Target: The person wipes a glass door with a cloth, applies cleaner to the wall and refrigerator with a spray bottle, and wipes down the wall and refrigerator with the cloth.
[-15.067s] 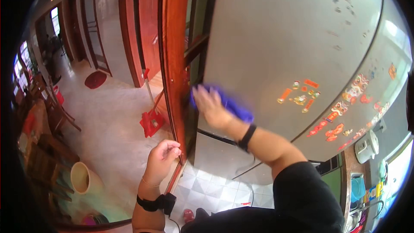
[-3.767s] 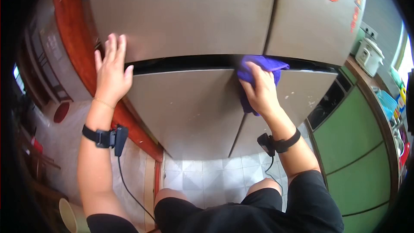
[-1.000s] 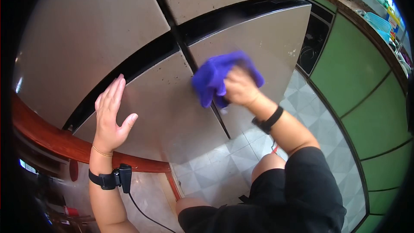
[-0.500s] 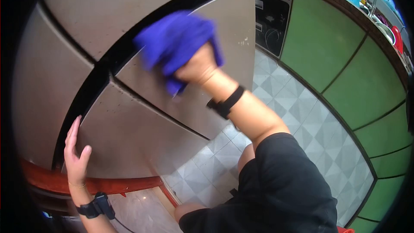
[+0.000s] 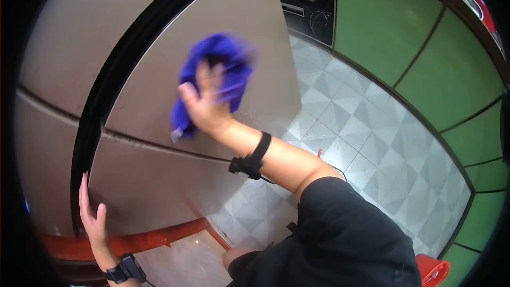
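Note:
A purple cloth (image 5: 239, 77) lies spread against the lower right door of a grey refrigerator (image 5: 255, 26). My right hand (image 5: 210, 101) presses on it with the palm toward the door and the fingers apart, somewhat blurred by motion. One corner of the cloth, with a pale tag, hangs below the wrist side. At the lower left, my left hand (image 5: 93, 218) rests by the edge of the lower left door, near the black handle strip (image 5: 106, 85). Its thumb stands away from the fingers, and nothing is in it.
Green cabinets (image 5: 388, 26) curve along the right side beneath a counter holding a sink. A black built-in appliance (image 5: 308, 5) stands between them and the refrigerator. Grey tiled floor (image 5: 350, 111) lies below. A red basket (image 5: 433, 271) is at the lower right, a reddish-brown door frame (image 5: 127, 242) at lower left.
The view has turned to the right. My right hand and the cloth have moved down from the black strip onto the lower right door, and the fingers are more spread. My left hand remains by the door edge.

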A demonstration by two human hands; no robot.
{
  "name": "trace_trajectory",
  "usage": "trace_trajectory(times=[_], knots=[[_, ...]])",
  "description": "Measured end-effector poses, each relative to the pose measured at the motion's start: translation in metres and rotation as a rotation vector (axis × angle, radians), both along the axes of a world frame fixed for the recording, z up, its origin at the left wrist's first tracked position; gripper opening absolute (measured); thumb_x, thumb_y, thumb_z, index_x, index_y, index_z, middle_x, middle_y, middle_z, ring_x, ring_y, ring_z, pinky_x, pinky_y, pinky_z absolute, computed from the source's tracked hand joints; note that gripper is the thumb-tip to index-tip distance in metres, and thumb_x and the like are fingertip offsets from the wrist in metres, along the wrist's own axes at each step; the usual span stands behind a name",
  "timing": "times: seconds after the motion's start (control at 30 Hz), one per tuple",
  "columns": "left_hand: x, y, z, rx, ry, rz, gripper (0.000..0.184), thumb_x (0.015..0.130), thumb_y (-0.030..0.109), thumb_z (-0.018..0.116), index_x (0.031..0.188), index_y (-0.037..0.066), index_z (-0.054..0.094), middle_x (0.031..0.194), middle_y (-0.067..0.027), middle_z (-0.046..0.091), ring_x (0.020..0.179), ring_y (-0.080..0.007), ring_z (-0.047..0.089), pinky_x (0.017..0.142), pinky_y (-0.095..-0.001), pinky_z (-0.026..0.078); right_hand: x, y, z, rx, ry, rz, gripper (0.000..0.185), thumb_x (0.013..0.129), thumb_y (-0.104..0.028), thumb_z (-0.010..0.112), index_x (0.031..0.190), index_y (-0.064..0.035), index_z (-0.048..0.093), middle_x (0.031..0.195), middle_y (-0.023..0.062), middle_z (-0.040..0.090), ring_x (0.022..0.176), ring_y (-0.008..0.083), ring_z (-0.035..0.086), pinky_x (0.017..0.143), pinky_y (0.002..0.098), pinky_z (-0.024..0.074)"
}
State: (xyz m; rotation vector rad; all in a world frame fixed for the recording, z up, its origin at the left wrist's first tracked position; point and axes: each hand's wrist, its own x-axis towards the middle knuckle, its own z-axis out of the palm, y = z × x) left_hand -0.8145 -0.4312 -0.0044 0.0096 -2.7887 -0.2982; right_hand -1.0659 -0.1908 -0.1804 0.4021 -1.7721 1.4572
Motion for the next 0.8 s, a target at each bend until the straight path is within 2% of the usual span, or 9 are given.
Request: trace_trajectory(times=[0.03, 0.13, 0.2, 0.23, 0.27, 0.4, 0.53, 0.67, 0.8], knots=[[0.001, 0.003, 0.0, -0.014, -0.007, 0.003, 0.08, 0.081, 0.049, 0.056, 0.138, -0.001, 0.032, 0.143, -0.0169, 0.034, 0.134, -0.029, 0.028, 0.109, -0.0397, 0.018, 0.0, 0.003, 0.018, -0.289, 0.081, 0.204, 0.075, 0.077, -0.028, 0.067, 0.136, 0.0011, 0.032, 0.144, 0.0242, 0.022, 0.136, 0.0423, 0.013, 0.11, 0.0471, 0.0071], [0.004, -0.002, 0.001, -0.121, -0.036, 0.05, 0.08, 0.081, 0.05, 0.054, 0.138, -0.002, 0.032, 0.144, -0.0173, 0.032, 0.135, -0.029, 0.026, 0.11, -0.0398, 0.017, -0.076, 0.027, 0.055, -0.337, 0.284, -0.126, 0.061, 0.079, -0.029, 0.067, 0.125, 0.0037, 0.044, 0.12, 0.0238, 0.052, 0.115, 0.0379, 0.046, 0.102, 0.0417, 0.0286], [0.007, -0.009, 0.002, -0.153, -0.057, 0.043, 0.085, 0.08, 0.054, 0.053, 0.139, -0.002, 0.029, 0.145, -0.0176, 0.029, 0.135, -0.0297, 0.025, 0.11, -0.0412, 0.017, -0.107, 0.071, 0.065, -0.218, 0.192, -0.314, 0.065, 0.084, -0.04, 0.056, 0.131, 0.0015, 0.039, 0.126, 0.0274, 0.045, 0.121, 0.0432, 0.038, 0.105, 0.0513, 0.0208], [0.008, -0.008, 0.003, -0.155, -0.06, 0.054, 0.085, 0.08, 0.055, 0.053, 0.139, -0.002, 0.029, 0.146, -0.0176, 0.029, 0.135, -0.0298, 0.025, 0.11, -0.0414, 0.017, -0.11, 0.074, 0.053, -0.185, -0.156, -0.386, 0.045, 0.089, -0.021, 0.05, 0.128, 0.0004, 0.044, 0.129, 0.0239, 0.045, 0.122, 0.0375, 0.04, 0.106, 0.0432, 0.0244], [0.008, -0.008, 0.002, -0.16, -0.057, 0.066, 0.086, 0.08, 0.055, 0.053, 0.139, -0.002, 0.029, 0.146, -0.0176, 0.028, 0.135, -0.03, 0.024, 0.11, -0.0416, 0.017, -0.133, 0.079, 0.019, -0.27, -0.004, -0.389, 0.064, 0.086, -0.039, 0.054, 0.132, 0.0017, 0.039, 0.128, 0.0287, 0.044, 0.121, 0.044, 0.037, 0.104, 0.0499, 0.0223], [0.009, -0.007, -0.005, -0.147, -0.011, 0.085, 0.086, 0.08, 0.055, 0.053, 0.14, -0.002, 0.029, 0.146, -0.0173, 0.029, 0.135, -0.0298, 0.024, 0.11, -0.0415, 0.017, -0.137, 0.085, -0.147, -0.48, -0.094, -0.397, 0.047, 0.089, -0.023, 0.049, 0.126, 0.0051, 0.044, 0.123, 0.0267, 0.051, 0.116, 0.0413, 0.046, 0.101, 0.0432, 0.0325], [0.004, -0.007, -0.004, -0.24, 0.011, 0.037, 0.081, 0.079, 0.049, 0.055, 0.14, 0.002, 0.031, 0.145, -0.015, 0.032, 0.133, -0.0283, 0.029, 0.109, -0.0403, 0.018, -0.108, 0.148, -0.229, 0.065, -0.839, -0.272, 0.036, 0.086, -0.019, 0.052, 0.116, 0.0003, 0.053, 0.102, 0.0244, 0.063, 0.097, 0.0408, 0.06, 0.085, 0.0417, 0.0478], [0.002, -0.002, -0.001, -0.266, 0.002, 0.022, 0.079, 0.076, 0.042, 0.057, 0.14, 0.004, 0.032, 0.144, -0.0141, 0.034, 0.132, -0.0283, 0.03, 0.109, -0.0396, 0.019, -0.102, 0.227, -0.151, 0.457, -1.07, -0.203, 0.032, 0.077, -0.014, 0.059, 0.107, -0.0028, 0.058, 0.101, 0.0234, 0.063, 0.096, 0.0376, 0.061, 0.081, 0.0424, 0.048], [0.002, 0.002, 0.001, -0.244, 0.012, 0.016, 0.08, 0.075, 0.045, 0.058, 0.139, 0.005, 0.034, 0.143, -0.012, 0.036, 0.132, -0.0275, 0.031, 0.109, -0.0395, 0.018, -0.093, 0.231, -0.041, -0.098, -0.586, -0.26, 0.035, 0.074, -0.019, 0.069, 0.103, -0.0011, 0.06, 0.092, 0.0145, 0.065, 0.087, 0.0249, 0.062, 0.076, 0.0361, 0.0489]])
